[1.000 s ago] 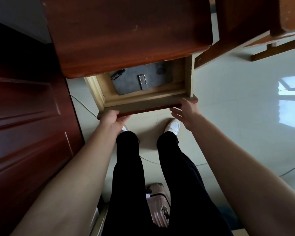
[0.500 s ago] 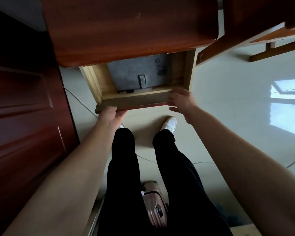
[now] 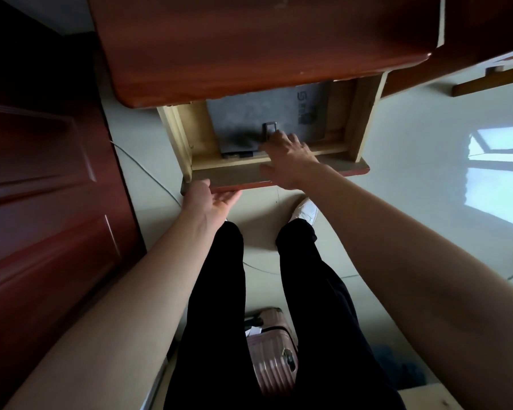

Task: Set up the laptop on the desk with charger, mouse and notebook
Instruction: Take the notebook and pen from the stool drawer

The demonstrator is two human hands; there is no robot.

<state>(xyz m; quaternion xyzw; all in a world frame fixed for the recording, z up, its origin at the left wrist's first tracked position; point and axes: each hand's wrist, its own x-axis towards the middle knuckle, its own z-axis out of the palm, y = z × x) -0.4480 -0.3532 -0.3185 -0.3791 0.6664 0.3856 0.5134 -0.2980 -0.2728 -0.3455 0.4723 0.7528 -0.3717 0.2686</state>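
Note:
A reddish wooden desk [image 3: 249, 45] fills the top of the head view. Its drawer [image 3: 234, 173] is pulled out below the desk edge. Inside lies a grey felt laptop sleeve [image 3: 249, 119] with a small strap buckle [image 3: 269, 128]; its far part is hidden under the desk top. My right hand [image 3: 288, 152] reaches over the drawer front, fingers spread and resting on the sleeve near the buckle. My left hand [image 3: 211, 199] sits under the drawer front's left end, palm up and fingers loose. No charger, mouse or notebook shows.
A dark red door [image 3: 42, 187] stands close on the left. A thin white cable [image 3: 148, 173] runs across the pale tiled floor. A pink suitcase [image 3: 273, 350] stands behind my legs. A wooden chair leg [image 3: 486, 81] is at the upper right.
The drawer has come further out. My right hand left the drawer's right front corner and moved into the drawer onto the grey sleeve. My left hand stayed at the left end.

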